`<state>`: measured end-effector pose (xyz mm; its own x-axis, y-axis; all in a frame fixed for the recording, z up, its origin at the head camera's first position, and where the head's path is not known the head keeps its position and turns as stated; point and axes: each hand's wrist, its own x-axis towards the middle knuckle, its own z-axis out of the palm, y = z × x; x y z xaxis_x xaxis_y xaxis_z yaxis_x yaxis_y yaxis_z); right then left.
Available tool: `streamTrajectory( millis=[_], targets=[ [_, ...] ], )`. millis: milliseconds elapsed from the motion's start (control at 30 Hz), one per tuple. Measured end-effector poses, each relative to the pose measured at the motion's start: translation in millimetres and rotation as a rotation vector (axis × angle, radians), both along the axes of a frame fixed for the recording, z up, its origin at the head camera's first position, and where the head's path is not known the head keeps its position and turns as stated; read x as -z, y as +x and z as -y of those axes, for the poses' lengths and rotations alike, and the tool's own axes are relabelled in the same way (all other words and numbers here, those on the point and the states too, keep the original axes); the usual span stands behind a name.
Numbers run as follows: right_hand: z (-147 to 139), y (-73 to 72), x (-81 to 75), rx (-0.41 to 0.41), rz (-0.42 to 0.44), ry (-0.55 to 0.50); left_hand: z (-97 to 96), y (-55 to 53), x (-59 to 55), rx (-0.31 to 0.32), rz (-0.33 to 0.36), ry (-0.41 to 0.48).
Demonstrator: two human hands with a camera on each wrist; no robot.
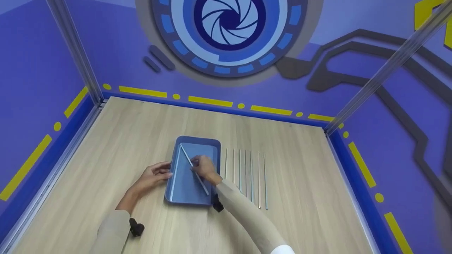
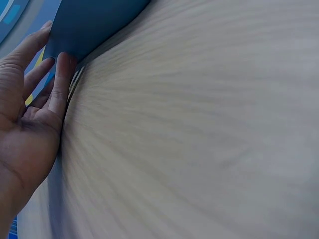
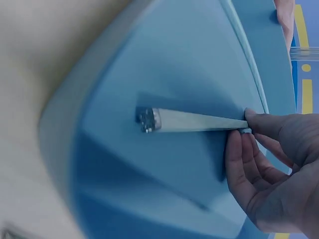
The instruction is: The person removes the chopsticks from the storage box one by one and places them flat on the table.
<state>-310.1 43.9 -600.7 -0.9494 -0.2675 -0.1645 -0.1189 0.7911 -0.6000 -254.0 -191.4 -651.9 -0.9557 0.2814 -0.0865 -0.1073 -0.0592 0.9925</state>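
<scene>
A blue rectangular tray lies on the table. My right hand is over it and pinches a slim, pale metallic chopstick between thumb and fingertips. That chopstick slants across the tray; its thicker, silvery square end points toward the right wrist camera. A second chopstick lies inside, along the tray's left wall. At the tray's left side, my left hand touches the outer wall with extended fingers and thumb, as the left wrist view also shows. My right forearm hides part of the tray's right edge.
Several thin chopsticks, some silvery and some copper-toned, lie in a parallel row right of the tray, partly covered by the right sleeve. The wooden table is bordered by blue-purple panels and metal posts.
</scene>
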Motion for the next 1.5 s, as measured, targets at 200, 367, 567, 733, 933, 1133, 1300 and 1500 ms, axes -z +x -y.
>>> streamTrajectory(
  millis=[200, 367, 567, 733, 933, 1133, 1300, 1500],
  targets=[
    [-8, -0.1, -2.7, -0.086, -0.011, 0.137, -1.6, -0.2, 1.2, -0.002, 0.005, 0.006],
    [-15, 3.8, -9.7, -0.121, 0.033, 0.120, -2.4, 0.4, 2.2, 0.009, 0.009, 0.012],
    [-23, 3.3, -13.4, -0.139, 0.075, -0.003, -3.2, 1.2, 2.6, 0.002, 0.011, 0.003],
    [-29, 0.4, -18.6, -0.147, 0.081, -0.085, -2.4, -0.6, 2.2, 0.008, -0.015, -0.023],
    [-37, -0.8, -29.4, -0.103, 0.132, -0.214, -1.7, -0.7, 0.8, 0.006, -0.008, -0.032],
    [-49, 1.0, -40.5, -0.063, 0.170, -0.297, -2.8, -0.5, -1.2, 0.012, 0.024, -0.015],
    [-58, 1.9, -46.9, -0.045, 0.156, -0.318, -1.8, -0.9, -1.9, 0.006, 0.018, -0.016],
    [-70, 3.5, -49.2, -0.004, 0.163, -0.362, -0.7, 1.6, -1.6, 0.013, 0.015, -0.002]
  ],
)
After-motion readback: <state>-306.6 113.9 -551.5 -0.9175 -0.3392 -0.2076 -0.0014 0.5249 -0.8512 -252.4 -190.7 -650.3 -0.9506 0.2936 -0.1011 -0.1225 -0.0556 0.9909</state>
